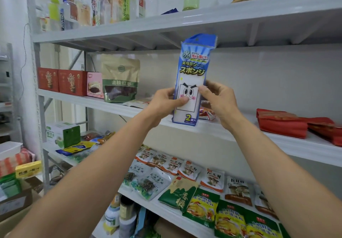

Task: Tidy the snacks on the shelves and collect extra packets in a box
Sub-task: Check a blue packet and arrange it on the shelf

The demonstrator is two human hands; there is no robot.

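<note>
- Shelving unit (240, 15): grey metal, fills the view from 9 o'clock to 3 o'clock. Its right end and lowest tier are cut off by the frame.
- Middle shelf (259, 136): runs from 9 o'clock down towards 4 o'clock.
- Seasoning packets (201, 206): laid in overlapping rows on the lower shelf at 5 o'clock. The forearms cover part of the rows, and the rightmost packets are cut off.
- Bottles (116, 2): standing in a group on the top shelf at 11 o'clock. Labels are too blurred to read.
- Red bags (281, 124): lying flat on the middle shelf at 3 o'clock, running out of frame.
- Cardboard carton (14, 202): at 8 o'clock, mostly cut off. Contents cannot be made out.
- Brown pouch (120, 80): upright on the middle shelf at 10 o'clock, just beside the red boxes (72, 83).
- Sponge packet (192, 74): blue and white, held upright at centre, in front of the middle shelf. Whether its bottom edge rests on the shelf lip cannot be told. It hides part of an orange wrapper behind it.
- Left hand (164, 104): pinches the packet's left edge, thumb across the front, fingers hidden behind.
- Right hand (220, 102): pinches the right edge, thumb on the front, fingers curled behind.
</note>
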